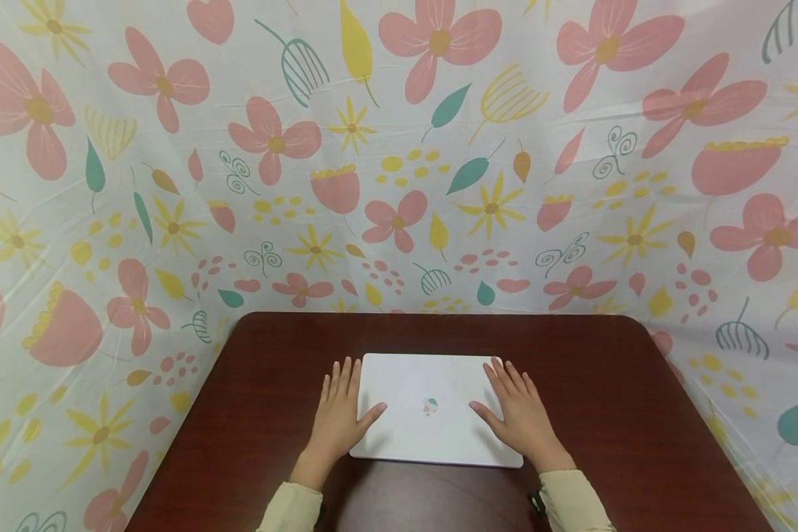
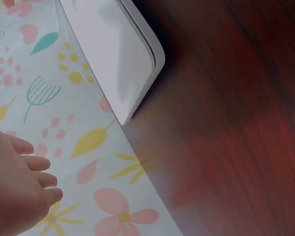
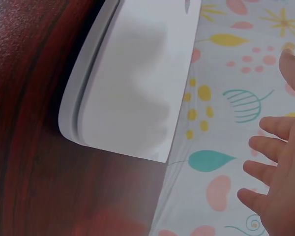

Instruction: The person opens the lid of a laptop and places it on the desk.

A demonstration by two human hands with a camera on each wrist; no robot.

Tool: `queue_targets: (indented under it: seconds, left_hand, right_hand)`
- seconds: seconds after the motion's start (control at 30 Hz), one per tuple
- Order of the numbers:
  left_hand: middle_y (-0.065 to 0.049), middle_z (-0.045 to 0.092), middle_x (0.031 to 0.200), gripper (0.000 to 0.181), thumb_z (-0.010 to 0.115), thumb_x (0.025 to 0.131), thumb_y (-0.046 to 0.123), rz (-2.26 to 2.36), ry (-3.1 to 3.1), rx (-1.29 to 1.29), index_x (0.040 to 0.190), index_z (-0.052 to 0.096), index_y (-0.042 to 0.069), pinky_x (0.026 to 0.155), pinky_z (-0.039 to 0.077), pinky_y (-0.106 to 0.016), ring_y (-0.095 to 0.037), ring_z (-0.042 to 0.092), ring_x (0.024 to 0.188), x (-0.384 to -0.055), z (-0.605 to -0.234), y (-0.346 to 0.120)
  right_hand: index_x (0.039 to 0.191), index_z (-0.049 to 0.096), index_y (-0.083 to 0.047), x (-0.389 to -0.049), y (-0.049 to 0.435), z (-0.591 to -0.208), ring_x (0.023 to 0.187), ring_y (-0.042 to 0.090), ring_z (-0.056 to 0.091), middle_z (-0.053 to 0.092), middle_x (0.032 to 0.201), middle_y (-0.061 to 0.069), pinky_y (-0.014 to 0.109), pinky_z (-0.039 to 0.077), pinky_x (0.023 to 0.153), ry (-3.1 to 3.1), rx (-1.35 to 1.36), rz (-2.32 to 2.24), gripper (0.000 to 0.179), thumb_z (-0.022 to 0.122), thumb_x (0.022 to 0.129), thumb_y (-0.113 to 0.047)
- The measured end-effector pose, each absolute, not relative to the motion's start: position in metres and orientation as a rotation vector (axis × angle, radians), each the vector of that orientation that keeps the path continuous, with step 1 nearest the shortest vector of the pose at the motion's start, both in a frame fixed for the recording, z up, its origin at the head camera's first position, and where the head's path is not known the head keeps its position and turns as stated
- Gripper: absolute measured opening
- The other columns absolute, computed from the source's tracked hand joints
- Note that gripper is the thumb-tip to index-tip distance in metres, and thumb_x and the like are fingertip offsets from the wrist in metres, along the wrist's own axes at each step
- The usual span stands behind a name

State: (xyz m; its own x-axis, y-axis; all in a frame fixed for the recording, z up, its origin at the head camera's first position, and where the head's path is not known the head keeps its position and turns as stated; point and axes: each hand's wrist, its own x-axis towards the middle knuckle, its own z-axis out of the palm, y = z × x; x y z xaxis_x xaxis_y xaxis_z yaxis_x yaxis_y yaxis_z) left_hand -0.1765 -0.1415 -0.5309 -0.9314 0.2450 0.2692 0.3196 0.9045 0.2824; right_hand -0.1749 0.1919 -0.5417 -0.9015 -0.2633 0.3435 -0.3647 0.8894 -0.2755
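Observation:
A closed silver laptop [image 1: 432, 436] lies flat on the table, a shiny logo in the middle of its lid. At its left edge is my left hand [image 1: 335, 417], fingers straight and pointing forward, the thumb over the lid. My right hand [image 1: 522, 421] overlaps the lid's right side in the head view, fingers extended and thumb turned inward. Both wrist views show the hands raised above the laptop, with soft shadows on its lid. In the left wrist view, the laptop's corner [image 2: 132, 73] shows a thin seam between lid and base. Neither hand holds anything.
The dark red-brown wooden table [image 1: 638, 443] has rounded far corners. A white cloth [image 1: 399, 266] printed with pink flowers and yellow and green leaves hangs behind the table and along both sides. Beige sleeves [image 1: 575, 502] cover the forearms, and a dark band shows at the right wrist.

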Motion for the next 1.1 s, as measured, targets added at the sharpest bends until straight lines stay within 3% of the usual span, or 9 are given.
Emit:
queue_targets:
  seconds: [0.63, 1.1]
  left_hand:
    - [-0.02, 0.021, 0.157, 0.091, 0.054, 0.092, 0.056, -0.611, -2.903, -0.482, 0.15, 0.021, -0.004, 0.116, 0.019, -0.047, -0.033, 0.016, 0.145, -0.173, -0.535, -0.144]
    - [-0.023, 0.024, 0.155, 0.093, 0.059, 0.089, 0.056, -0.745, -2.955, -0.534, 0.149, 0.024, -0.007, 0.113, 0.026, -0.052, -0.039, 0.023, 0.142, -0.175, -0.552, -0.153]
  right_hand:
    - [0.142, 0.042, 0.003, -0.173, 0.191, -0.55, 0.137, 0.038, 0.035, 0.041, 0.147, 0.021, 0.056, 0.026, 0.111, -2.774, 0.516, 0.579, 0.073, 0.062, 0.091, -0.044]
    - [0.139, 0.045, 0.005, -0.169, 0.193, -0.56, 0.134, 0.038, 0.039, 0.042, 0.146, 0.021, 0.057, 0.031, 0.108, -2.787, 0.542, 0.636, 0.069, 0.065, 0.091, -0.04]
